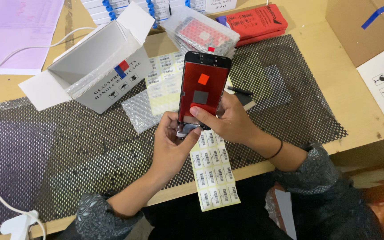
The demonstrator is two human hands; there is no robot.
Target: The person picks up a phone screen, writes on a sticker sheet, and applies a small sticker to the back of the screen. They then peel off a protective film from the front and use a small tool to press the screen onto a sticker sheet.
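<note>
- Head view, far left: a white cable (32, 44) runs across the table (334, 66) past a pale pink sheet (18, 31), and a black mesh mat (67, 146) covers most of the work surface.
- Next, an open white carton (98, 62) lies on its side on the mat, with a piece of bubble wrap (141, 111) just beside it.
- Your left hand (172, 144) is closed on the lower end of the phone screen panel (203, 86), thumb pressed against its bottom edge.
- You hold the panel upright above the mat, red back towards you, over a strip of barcode stickers (214, 178).
- Your right hand (227, 120) grips the panel's lower right side, thumb lying across the red back.
- Behind, a bagged screen (201, 31) and red flat packs (256, 22); a brown cardboard box (365, 26) stands far right.
</note>
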